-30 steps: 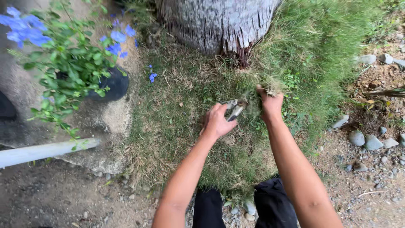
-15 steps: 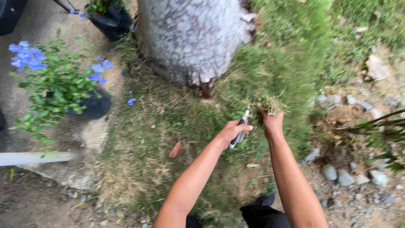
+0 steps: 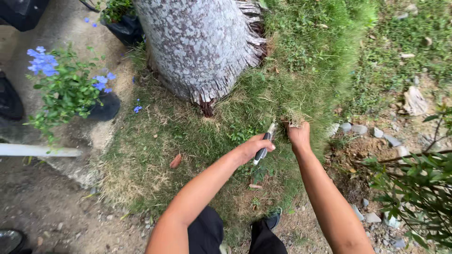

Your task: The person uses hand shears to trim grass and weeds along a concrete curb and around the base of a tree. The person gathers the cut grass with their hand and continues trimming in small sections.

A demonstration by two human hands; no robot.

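Shears [image 3: 264, 146] gripped in left hand [image 3: 253, 149], long axis running up and slightly right, blades aimed at grass tuft [image 3: 295, 117], tuft clenched in right hand [image 3: 299, 136], near tree trunk [image 3: 200, 47].

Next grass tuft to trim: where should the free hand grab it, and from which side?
Judging by the pose, grip the grass tuft near its top, from the right side, as the right hand does. The upright blades bunch well there, and that side leaves the base clear for the shears in the left hand.

A garden: grass [image 3: 301, 70] around a tree trunk [image 3: 197, 47], a potted blue-flowered plant [image 3: 66, 89], stones [image 3: 376, 132]
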